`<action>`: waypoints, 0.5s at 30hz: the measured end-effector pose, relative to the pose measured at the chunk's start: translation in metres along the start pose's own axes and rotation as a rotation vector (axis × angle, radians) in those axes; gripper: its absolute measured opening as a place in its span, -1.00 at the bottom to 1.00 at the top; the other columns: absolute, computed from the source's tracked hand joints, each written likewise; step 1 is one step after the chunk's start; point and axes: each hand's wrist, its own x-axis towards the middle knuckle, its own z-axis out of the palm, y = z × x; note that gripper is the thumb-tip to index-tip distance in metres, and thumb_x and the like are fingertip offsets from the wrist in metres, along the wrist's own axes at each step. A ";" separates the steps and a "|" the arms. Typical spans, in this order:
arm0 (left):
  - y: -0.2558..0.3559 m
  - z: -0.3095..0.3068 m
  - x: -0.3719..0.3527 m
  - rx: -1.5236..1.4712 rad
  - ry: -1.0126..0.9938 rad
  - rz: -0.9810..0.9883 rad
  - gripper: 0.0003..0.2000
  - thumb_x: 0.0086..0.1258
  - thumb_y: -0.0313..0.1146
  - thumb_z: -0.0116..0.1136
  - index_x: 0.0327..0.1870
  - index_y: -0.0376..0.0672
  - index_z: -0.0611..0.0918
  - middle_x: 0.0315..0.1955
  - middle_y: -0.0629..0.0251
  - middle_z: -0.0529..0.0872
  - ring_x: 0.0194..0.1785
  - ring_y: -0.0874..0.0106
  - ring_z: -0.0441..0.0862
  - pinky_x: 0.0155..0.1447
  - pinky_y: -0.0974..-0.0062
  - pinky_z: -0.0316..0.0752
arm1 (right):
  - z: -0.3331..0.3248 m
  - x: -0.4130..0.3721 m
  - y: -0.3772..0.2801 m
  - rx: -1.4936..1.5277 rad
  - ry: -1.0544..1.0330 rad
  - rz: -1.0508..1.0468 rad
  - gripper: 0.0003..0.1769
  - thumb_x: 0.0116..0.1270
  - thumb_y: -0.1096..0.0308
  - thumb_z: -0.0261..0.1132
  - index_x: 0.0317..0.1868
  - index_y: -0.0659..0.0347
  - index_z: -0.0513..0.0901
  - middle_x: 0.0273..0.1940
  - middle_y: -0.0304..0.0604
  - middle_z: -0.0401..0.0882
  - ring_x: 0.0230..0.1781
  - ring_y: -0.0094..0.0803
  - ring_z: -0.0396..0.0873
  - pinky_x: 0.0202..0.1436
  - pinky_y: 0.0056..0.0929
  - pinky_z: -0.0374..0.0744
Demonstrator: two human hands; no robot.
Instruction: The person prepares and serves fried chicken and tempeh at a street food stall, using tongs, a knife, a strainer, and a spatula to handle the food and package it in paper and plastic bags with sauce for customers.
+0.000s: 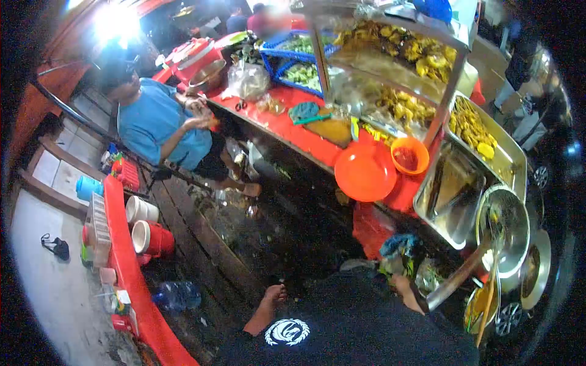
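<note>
At the lower middle, my left hand (276, 293) is closed beside my dark shirt; whatever it may hold is too small to make out. My right hand (403, 284) is low at the right, its fingers partly hidden, next to a yellow-green item (390, 266) that I cannot name. Just above that hand is a bunched blue cloth (400, 244). A clear plastic bag (429, 277) lies to its right. On the counter above are an orange-red plate (365, 172) and an orange bowl (410, 145) with red contents.
A glass case holds yellow fried food (400, 105). Right of it are a steel tray (436, 213), a tray of skewers (473, 129) and a large wok (516, 244). A person in a blue shirt (165, 122) sits at left. Buckets (152, 238) and a water jug (177, 295) stand nearby.
</note>
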 end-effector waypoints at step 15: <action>0.590 0.249 -0.196 0.605 0.209 1.769 -0.89 0.43 -0.42 0.12 -0.18 -0.26 0.62 -0.40 0.39 0.59 -0.37 0.63 0.46 -0.24 0.65 0.39 | -0.044 -0.006 -0.113 0.247 -0.169 0.260 -0.67 0.19 0.11 0.24 -0.16 0.13 0.69 -0.28 -0.01 0.66 -0.29 -0.01 0.62 -0.28 -0.13 0.54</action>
